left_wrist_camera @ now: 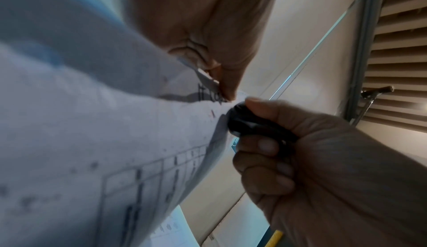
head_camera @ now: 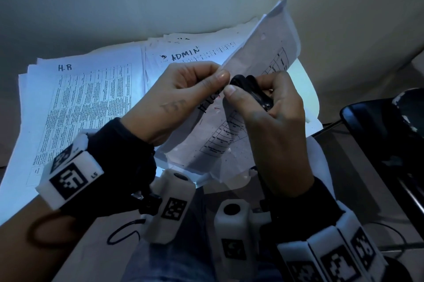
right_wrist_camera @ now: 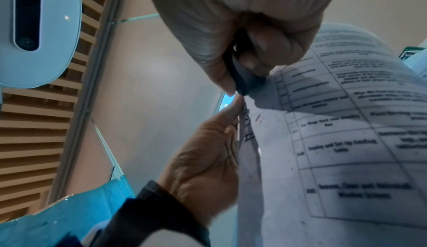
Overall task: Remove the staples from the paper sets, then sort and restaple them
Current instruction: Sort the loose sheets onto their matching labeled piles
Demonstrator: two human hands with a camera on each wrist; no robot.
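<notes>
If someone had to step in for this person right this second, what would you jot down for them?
Left hand: pinches the corner of the held paper set, which is lifted off the table.
Right hand: fingers curled round the black staple remover, its tip at that same pinched corner.
On the table: the H.R pile on the left and the ADMIN pile beside it, behind the hands.
Done: two marked piles exist. I cannot see whether this set's staple is out.
Left: check this corner, finish removing the staple, sort the pages onto the piles, restaple. No stapler is in view.
</notes>
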